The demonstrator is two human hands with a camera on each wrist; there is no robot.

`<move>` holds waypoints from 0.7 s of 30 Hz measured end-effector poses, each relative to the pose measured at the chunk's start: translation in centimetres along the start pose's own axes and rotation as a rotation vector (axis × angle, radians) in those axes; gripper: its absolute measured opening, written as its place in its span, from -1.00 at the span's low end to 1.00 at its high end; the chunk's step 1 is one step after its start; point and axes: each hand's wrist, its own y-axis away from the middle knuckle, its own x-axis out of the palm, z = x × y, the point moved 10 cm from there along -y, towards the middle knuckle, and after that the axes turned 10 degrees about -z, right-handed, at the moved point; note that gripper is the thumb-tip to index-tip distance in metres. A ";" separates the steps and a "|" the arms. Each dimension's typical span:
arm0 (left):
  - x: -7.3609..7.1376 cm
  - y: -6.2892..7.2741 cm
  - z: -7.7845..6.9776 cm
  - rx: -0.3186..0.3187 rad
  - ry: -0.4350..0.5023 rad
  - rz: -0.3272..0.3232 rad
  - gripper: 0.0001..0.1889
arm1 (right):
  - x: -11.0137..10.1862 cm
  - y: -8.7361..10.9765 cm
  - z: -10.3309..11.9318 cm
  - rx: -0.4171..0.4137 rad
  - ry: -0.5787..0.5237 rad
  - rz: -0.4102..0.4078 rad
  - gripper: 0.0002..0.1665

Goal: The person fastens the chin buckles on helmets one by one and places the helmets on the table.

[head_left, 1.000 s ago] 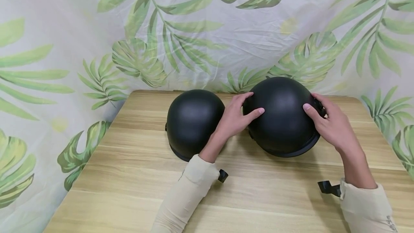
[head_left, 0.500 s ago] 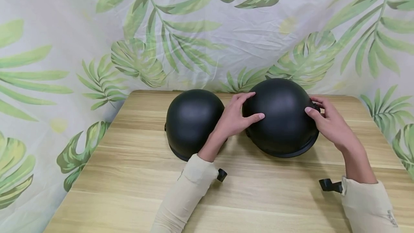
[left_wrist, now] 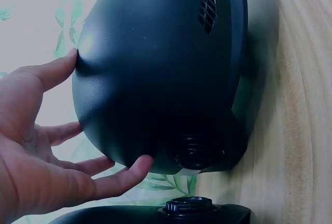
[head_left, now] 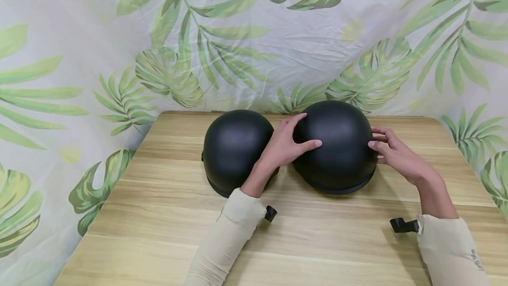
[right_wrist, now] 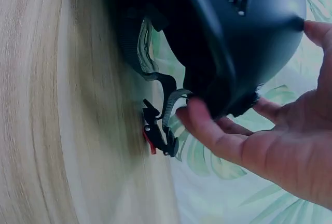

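A glossy black helmet [head_left: 337,147] is between my two hands on the right side of the table. With thumb and spread fingers, my left hand [head_left: 282,142] grips its left side. On the other side my right hand [head_left: 401,151] holds it, thumb on the shell and fingers at the lower edge. In the right wrist view a chin strap [right_wrist: 165,94] with a red-marked buckle [right_wrist: 153,133] hangs from the helmet. The left wrist view shows a vent [left_wrist: 207,6] and a round side knob [left_wrist: 196,154]. A second black helmet [head_left: 236,147] rests just to the left, partly behind my left forearm.
The wooden table [head_left: 158,224] ends at the back against a leaf-printed cloth [head_left: 222,34]. Black wrist mounts [head_left: 404,225] stick out from both sleeves.
The held helmet has come slightly left and lower, toward the second helmet. My right hand has moved left and down its side; my left hand has barely shifted.
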 end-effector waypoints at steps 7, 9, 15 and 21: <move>0.0 0.1 -0.2 0.006 -0.010 -0.018 -0.10 | 0.1 -0.4 0.0 -0.042 -0.050 -0.003 -0.15; 0.0 0.1 -0.2 0.005 -0.013 -0.022 -0.10 | 0.1 -0.4 0.1 -0.060 -0.053 -0.008 -0.17; 0.1 0.1 -0.3 0.012 -0.034 -0.027 -0.10 | 0.1 -0.3 0.4 -0.084 -0.044 -0.010 -0.17; 0.7 0.3 -0.6 0.043 -0.071 0.000 -0.17 | 0.4 -0.4 0.2 -0.056 0.026 -0.004 -0.10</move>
